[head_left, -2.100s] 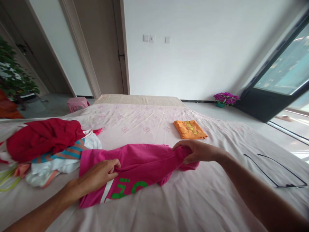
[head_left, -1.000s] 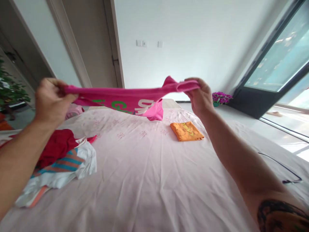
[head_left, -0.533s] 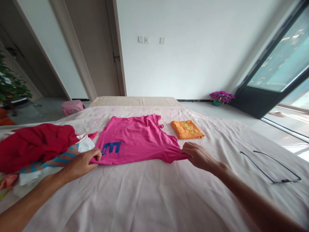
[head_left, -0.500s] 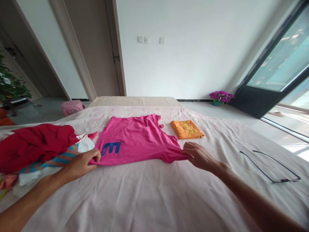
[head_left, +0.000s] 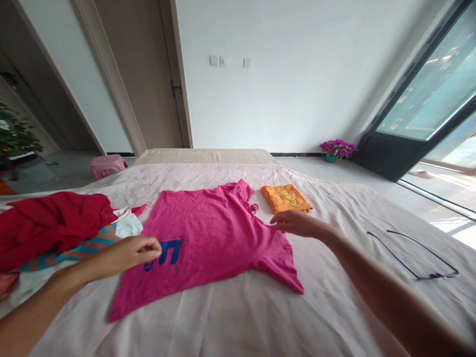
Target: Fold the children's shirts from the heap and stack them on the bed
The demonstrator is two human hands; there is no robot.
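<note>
A pink T-shirt (head_left: 215,233) with a dark blue print lies spread on the bed, its hem to the left and its neckline and sleeve to the right. My left hand (head_left: 139,252) hovers over the printed end, fingers curled together with no cloth visible in them. Close to the shirt's far right edge, by the shoulder, is my right hand (head_left: 293,223), fingers loosely stretched and apart. Whether its fingertips touch the fabric is hard to see. Just beyond that hand lies a folded orange garment (head_left: 286,198) with yellow lettering.
To the left sits a heap of clothes with a red garment (head_left: 55,220) on top and a blue-and-brown striped piece (head_left: 84,249) below. Eyeglasses (head_left: 427,275) rest on the bedsheet (head_left: 238,322) at the right. A pink stool (head_left: 107,166) stands past the bed.
Both hands have let go of the pink T-shirt's near edge, which has dropped nearer to me and lies flatter. My right hand has moved slightly left and away from me.
</note>
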